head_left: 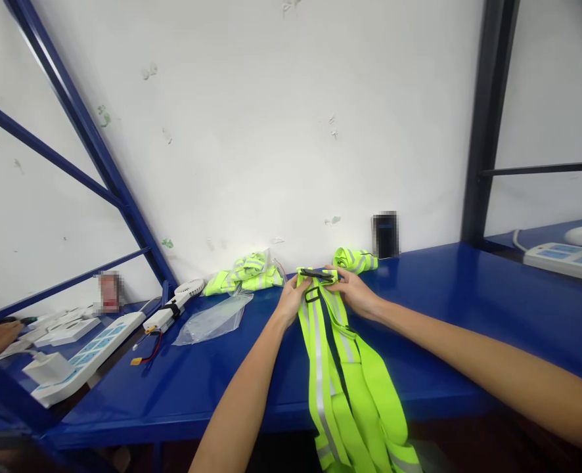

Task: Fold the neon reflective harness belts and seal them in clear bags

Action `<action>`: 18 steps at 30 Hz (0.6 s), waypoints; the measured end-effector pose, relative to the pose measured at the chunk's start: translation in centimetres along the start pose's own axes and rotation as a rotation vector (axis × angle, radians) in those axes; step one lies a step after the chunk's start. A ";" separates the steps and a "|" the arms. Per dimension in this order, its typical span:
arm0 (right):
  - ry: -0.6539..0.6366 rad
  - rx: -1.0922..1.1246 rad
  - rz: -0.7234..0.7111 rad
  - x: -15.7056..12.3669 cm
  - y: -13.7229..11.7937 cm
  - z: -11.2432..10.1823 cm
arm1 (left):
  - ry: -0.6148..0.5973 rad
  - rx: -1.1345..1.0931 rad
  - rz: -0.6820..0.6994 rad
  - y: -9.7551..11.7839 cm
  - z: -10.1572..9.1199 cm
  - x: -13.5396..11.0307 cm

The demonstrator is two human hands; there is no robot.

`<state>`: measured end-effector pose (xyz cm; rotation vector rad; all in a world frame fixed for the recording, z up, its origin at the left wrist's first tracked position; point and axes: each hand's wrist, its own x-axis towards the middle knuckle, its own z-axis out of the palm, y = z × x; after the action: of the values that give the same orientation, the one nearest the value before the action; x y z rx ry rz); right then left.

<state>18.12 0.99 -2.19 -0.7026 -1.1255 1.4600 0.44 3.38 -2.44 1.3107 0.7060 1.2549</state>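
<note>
A neon-yellow reflective vest point(343, 368) made of straps with silver stripes hangs over the front edge of the blue shelf. My left hand point(293, 299) grips its upper left end, fingers closed on the fabric. At the upper right end, my right hand point(353, 289) pinches the same vest. Black buckle pieces point(320, 274) lie across the top between both hands, and a black strap runs down the middle. Behind my right hand rests a rolled neon-yellow vest point(355, 259). Further left, more folded neon-yellow vests point(246, 272) lie partly in clear plastic.
A clear plastic bag point(215, 320) lies left of my left arm. Beyond it are a white fan point(190, 288) and a battery pack with wires point(163, 318). Power strips point(94, 358) sit at the far left. A dark box point(385, 235) leans on the wall. Blue posts point(89, 138) frame the shelf.
</note>
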 end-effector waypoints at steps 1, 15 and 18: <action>0.027 -0.012 -0.022 0.1 0.2 0.0 | -0.002 0.012 -0.004 -0.1 0.2 -0.1; 0.291 -0.817 -0.656 1.0 1.2 -1.8 | -0.034 -0.058 -0.041 -2.0 1.9 -0.4; 0.242 -0.884 -0.690 0.6 1.2 -1.8 | 0.016 -0.001 -0.014 -1.9 1.6 -0.4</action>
<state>19.13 2.10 -3.83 -0.9190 -1.6067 0.2444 2.31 2.87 -4.01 1.2944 0.7249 1.2552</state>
